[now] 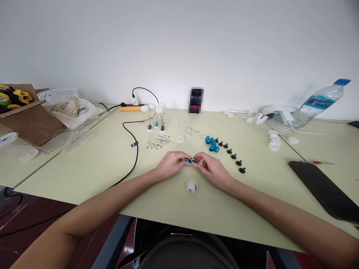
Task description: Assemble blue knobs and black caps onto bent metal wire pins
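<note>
Smooth table [162, 198]; left hand [170, 164], right hand [213, 170] pinching slim blue-black piece [189, 160].

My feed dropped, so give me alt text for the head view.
The left hand and right hand hold a small blue-and-black part over a table. A white cap with tiny pieces sits nearer the camera; blue parts and black parts lie to the right.

L side: cardboard box [36, 129] w/ yellow & blk items [22, 96] inside, cream tote bag [77, 110] just beside it. Orange pwr strip [123, 108] by the wall [112, 48] w/ white adapter [135, 100], blk cord [137, 149]; phone [195, 101] upright nr wall, pixelated. R side: water btl [319, 102] w/ blue cap [342, 82], dark flat device [322, 190] nearer.
</note>
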{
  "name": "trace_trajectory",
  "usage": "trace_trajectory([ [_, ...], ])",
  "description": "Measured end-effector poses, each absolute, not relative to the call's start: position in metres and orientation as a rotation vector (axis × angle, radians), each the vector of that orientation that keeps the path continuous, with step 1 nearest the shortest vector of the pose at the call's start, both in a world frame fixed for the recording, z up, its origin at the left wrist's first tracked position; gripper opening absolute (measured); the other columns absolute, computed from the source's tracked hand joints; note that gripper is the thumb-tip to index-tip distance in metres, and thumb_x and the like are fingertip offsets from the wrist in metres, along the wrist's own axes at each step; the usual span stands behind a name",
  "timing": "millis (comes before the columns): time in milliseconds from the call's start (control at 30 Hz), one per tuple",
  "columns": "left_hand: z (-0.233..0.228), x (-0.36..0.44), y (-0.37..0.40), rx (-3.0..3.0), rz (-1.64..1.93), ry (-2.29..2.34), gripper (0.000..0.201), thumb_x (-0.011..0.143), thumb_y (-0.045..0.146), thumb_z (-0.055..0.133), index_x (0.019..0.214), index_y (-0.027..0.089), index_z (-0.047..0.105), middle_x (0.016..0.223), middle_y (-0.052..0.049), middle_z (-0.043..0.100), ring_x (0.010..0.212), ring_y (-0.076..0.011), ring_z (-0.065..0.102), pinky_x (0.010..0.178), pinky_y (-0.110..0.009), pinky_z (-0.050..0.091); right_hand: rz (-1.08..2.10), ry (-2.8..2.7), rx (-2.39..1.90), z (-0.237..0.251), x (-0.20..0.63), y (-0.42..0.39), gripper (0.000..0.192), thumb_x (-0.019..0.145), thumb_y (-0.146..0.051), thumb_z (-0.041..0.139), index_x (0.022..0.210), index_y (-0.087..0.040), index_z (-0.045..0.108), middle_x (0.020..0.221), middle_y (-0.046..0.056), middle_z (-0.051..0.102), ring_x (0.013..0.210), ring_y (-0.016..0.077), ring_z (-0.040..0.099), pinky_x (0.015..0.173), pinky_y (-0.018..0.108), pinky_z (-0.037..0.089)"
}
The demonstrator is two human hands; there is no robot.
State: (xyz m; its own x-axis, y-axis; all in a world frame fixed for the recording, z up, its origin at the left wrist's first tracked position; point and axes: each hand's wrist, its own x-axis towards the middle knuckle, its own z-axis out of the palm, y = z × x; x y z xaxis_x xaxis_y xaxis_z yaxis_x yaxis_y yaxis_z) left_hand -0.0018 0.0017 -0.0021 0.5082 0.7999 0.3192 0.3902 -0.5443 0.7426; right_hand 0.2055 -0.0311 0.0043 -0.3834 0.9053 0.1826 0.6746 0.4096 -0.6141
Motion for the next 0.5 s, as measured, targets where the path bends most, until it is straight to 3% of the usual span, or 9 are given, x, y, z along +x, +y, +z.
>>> trace_trajectory([
  [500, -0.0019, -0.0016, 0.0015, 2.151, 0.887, 0.969, 0.018, 0.084, 0.019, 0.061, 0.097, 0.021, 0.073, 0.095, -0.001, 0.074, 0.074, -0.0122, 0.062, 0.069, -0.023, 0.048, 0.640, -2.176, -1.332, 0.0031, 0.2056, -0.0309, 0.019, 0.094, -0.039, 0.048, 0.107, -0.026, 0.051, 0.091, 0.000, 0.066, 0.061, 0.0143, 0.057, 0.059, 0.030, 0.043],
])
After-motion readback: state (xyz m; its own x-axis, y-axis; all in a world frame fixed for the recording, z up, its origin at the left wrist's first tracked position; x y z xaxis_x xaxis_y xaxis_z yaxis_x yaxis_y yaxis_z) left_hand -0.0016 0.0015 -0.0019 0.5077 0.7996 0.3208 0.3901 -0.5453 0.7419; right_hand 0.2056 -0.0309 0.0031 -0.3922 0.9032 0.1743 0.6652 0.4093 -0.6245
